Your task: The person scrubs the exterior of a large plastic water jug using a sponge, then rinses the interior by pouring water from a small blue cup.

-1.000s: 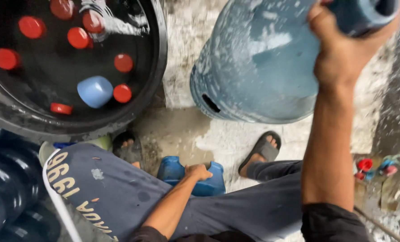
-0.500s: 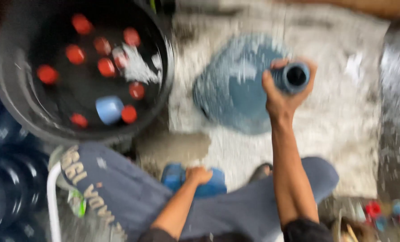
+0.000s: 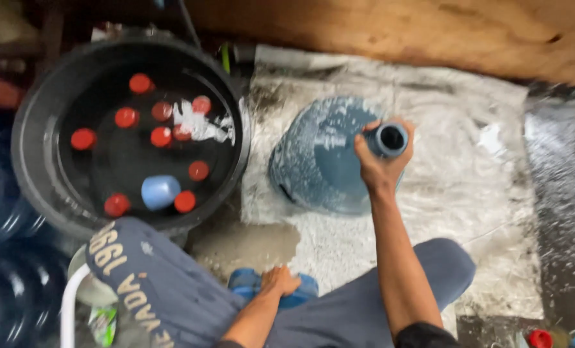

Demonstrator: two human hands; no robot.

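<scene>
Head view: looking down past grey trouser knees to a wet, soapy floor.
Left hand (image 3: 279, 281): nearest, pressed flat on a small blue object (image 3: 255, 287) below the jug; fingers closed over it.
Right hand (image 3: 379, 161): wrapped tight round the neck of the big blue water jug (image 3: 319, 161).
Jug: upright on the foamy floor (image 3: 468, 187), right of the tub.
Risk: likely slip or topple, suds slicking neck and floor.
Black tub (image 3: 29, 129): left of jug, dark water, red caps (image 3: 126, 117), pale blue cup (image 3: 160, 191) afloat.
Obstruction: tub rim close beside jug; wooden wall (image 3: 397, 32) beyond.
</scene>
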